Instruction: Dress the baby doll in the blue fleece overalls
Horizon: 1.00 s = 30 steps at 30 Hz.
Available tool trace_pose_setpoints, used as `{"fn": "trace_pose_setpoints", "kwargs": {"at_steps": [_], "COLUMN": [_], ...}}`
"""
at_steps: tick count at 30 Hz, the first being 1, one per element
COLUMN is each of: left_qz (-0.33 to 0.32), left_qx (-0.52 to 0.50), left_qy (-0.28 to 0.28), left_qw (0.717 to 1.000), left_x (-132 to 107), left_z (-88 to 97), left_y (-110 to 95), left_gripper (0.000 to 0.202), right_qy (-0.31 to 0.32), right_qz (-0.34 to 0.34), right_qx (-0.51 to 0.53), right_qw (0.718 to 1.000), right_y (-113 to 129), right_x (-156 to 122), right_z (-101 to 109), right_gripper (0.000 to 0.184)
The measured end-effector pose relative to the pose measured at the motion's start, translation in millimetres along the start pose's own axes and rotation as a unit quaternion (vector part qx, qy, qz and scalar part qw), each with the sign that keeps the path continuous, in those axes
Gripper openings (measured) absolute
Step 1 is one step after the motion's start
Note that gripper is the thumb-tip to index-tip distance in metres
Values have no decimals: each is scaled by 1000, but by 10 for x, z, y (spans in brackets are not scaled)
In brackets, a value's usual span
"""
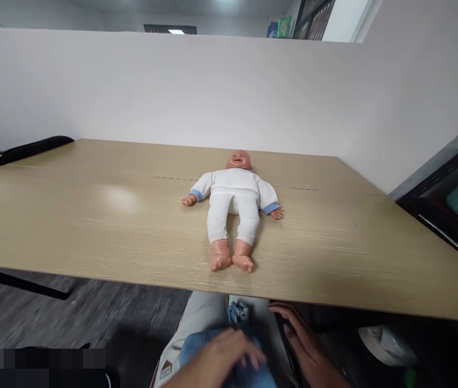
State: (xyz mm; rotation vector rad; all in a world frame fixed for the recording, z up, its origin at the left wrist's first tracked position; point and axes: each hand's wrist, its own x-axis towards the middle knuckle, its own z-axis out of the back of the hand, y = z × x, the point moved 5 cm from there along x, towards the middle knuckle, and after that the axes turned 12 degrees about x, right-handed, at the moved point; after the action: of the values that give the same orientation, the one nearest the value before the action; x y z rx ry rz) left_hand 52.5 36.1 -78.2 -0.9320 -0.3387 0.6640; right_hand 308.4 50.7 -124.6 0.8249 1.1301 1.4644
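A baby doll in a white suit with blue cuffs lies on its back on the wooden table, feet toward me. Both my hands are below the table's front edge, over my lap. My left hand rests with curled fingers on a blue cloth lying on my lap. My right hand lies beside it with fingers stretched toward the cloth, holding nothing that I can see.
A white partition wall stands behind the table. A black chair sits at the far left. Dark shelving with a teal item is at the right. A white shoe lies on the floor.
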Motion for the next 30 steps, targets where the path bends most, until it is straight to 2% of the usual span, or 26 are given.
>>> {"fn": "trace_pose_setpoints", "kwargs": {"at_steps": [1,3,5,8,10,12,14,16,18,20,22,24,26,28,30], "left_qz": [53,138,132,119,103,94,95,105,124,128,89,41,11,4,26], "left_qx": [19,73,105,81,58,37,15,-7,-40,-92,-149,-195,-226,-231,-210], "left_qy": [-25,-2,17,35,53,54,35,10,-6,-7,6,25,27,15,-3], "left_qw": [998,988,985,989,992,993,995,994,991,987,985,980,974,973,977], "left_x": [40,114,213,382,494,581,624,619,574,509,445,378,307,238,176], "left_z": [154,330,383,280,166,85,57,74,122,197,294,394,489,561,606], "left_y": [164,545,885,1305,1446,1487,1466,1402,1299,1135,899,648,433,255,110], "left_gripper": [51,47,44,57,58,51,45,45,48,53,53,52,59,68,72], "right_qy": [7,33,81,147,164,165,149,118,87,62,43,34,42,59,71], "right_qz": [-20,-42,-35,-48,-76,-97,-100,-96,-94,-104,-126,-141,-129,-96,-73], "right_qx": [4,6,1,-13,-37,-65,-80,-50,30,137,222,285,355,431,482], "right_qw": [1000,999,996,988,983,979,980,987,991,983,966,947,925,895,870], "right_y": [5,81,231,401,406,334,229,134,76,64,91,165,309,521,762], "right_x": [15,81,185,345,421,470,506,532,538,506,432,337,250,187,138], "right_z": [-18,-105,-245,-468,-594,-708,-800,-850,-852,-816,-762,-716,-689,-662,-617], "right_gripper": [46,46,46,50,52,56,64,63,53,46,41,36,31,29,32]}}
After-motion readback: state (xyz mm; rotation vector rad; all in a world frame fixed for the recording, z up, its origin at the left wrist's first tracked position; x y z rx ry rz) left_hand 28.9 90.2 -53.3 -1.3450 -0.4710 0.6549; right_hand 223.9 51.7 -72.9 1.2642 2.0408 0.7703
